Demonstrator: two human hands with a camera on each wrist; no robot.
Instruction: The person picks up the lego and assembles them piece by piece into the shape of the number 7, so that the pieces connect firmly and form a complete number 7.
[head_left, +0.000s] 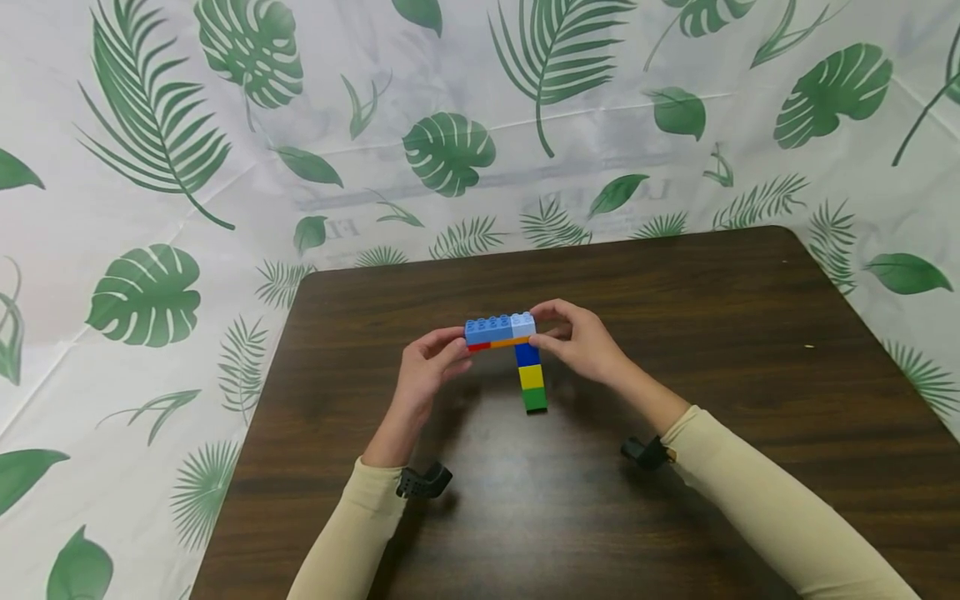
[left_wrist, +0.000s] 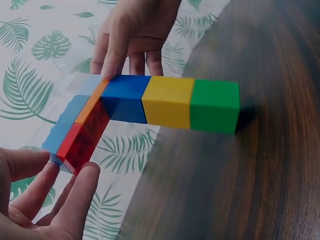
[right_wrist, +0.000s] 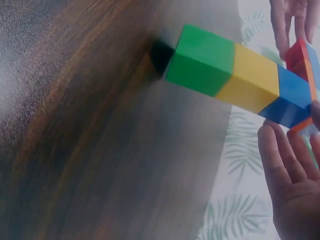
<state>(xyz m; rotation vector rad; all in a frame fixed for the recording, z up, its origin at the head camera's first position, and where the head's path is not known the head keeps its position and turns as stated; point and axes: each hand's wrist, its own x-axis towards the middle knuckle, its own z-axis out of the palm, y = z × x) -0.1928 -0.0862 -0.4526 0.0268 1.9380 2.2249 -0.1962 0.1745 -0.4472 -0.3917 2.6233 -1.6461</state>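
Toy building bricks form an upside-down L. Its column has a green brick [head_left: 535,400] at the foot, a yellow brick [head_left: 532,377] and a dark blue brick [head_left: 528,356] above. Across the top reach a red brick [left_wrist: 77,147] and an orange brick [left_wrist: 94,117], capped by a light blue brick [head_left: 487,332] and a paler one [head_left: 522,327]. My left hand [head_left: 423,371] pinches the overhanging left end. With thumb and fingers, my right hand [head_left: 588,342] holds the right end above the column. Whether the green foot touches the table cannot be told.
The dark wood-grain table [head_left: 750,375] lies under the bricks. A white sheet with green leaf prints [head_left: 360,167] hangs behind and at the sides. Each wrist wears a black camera mount, one on the left [head_left: 423,482] and one on the right [head_left: 645,452].
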